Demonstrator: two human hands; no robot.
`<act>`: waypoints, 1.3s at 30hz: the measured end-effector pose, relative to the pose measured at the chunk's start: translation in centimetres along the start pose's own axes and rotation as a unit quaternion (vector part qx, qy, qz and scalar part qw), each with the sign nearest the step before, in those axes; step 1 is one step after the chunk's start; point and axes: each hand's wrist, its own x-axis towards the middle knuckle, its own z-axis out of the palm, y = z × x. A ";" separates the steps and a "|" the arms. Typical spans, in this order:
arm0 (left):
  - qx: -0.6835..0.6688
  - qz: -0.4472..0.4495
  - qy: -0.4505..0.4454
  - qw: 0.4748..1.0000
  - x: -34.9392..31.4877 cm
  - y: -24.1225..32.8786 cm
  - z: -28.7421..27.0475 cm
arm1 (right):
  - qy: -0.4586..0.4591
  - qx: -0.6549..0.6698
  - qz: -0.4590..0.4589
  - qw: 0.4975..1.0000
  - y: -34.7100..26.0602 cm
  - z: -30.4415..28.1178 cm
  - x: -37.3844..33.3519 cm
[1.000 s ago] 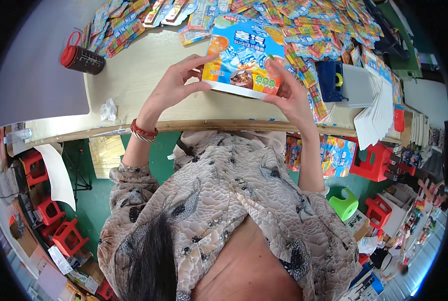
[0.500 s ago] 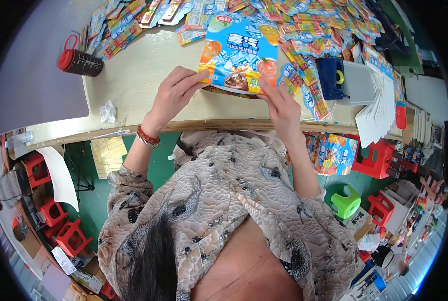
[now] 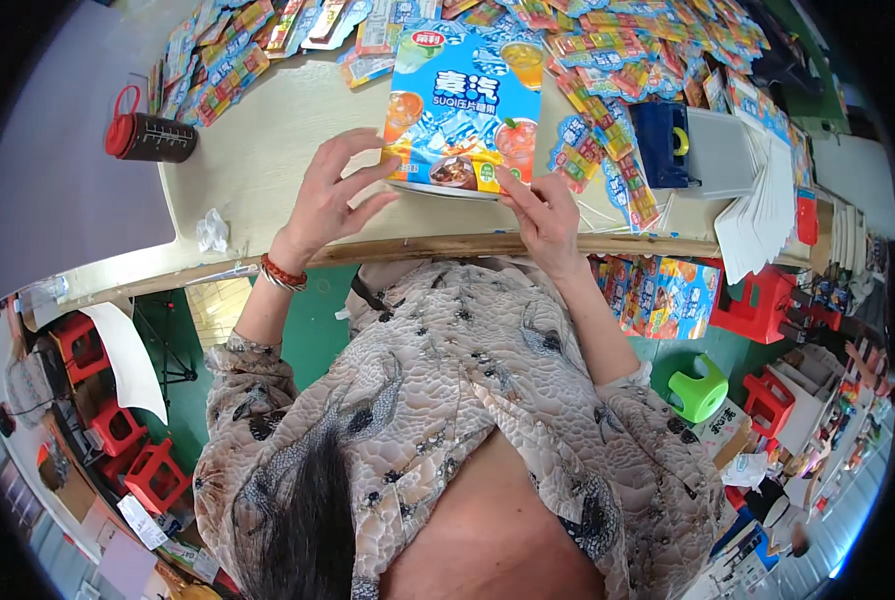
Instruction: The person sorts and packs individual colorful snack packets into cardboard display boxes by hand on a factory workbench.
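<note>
A blue and yellow cardboard box [image 3: 459, 115] with pictures of drinks lies on the table in front of me, its printed side up. My left hand [image 3: 332, 195] is at the box's near left corner, fingers apart, the fingertips touching or just beside its edge. At the near right corner, my right hand [image 3: 545, 220] has its fingers bent and pinches the box's near edge. Part of the right fingertips is hidden.
Several flat colourful candy packs [image 3: 617, 50] cover the far side of the table. A dark bottle with a red lid [image 3: 152, 138] stands left. To the right are a blue tape dispenser [image 3: 664, 145] and fanned white sheets [image 3: 757, 210]. Crumpled clear plastic [image 3: 212, 231] lies near the front edge.
The box has moved slightly left and its near edge has come down toward me. My left fingers have loosened from its corner and spread; my right hand has shifted slightly left and nearer.
</note>
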 end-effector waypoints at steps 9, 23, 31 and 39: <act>0.040 0.160 -0.120 0.979 2.5 -0.4 2.7 | 0.062 -0.174 -0.040 0.982 -1.4 0.1 0.3; 0.056 0.127 -0.065 0.988 1.5 0.7 3.6 | -0.025 -0.093 -0.091 0.991 0.4 0.2 0.0; 0.090 0.053 -0.001 0.995 1.2 4.8 6.3 | 0.252 0.020 0.143 0.957 3.1 -4.3 1.1; 0.103 0.048 0.003 0.994 1.8 5.2 6.7 | 0.104 -0.232 0.364 0.896 15.3 -18.1 -2.0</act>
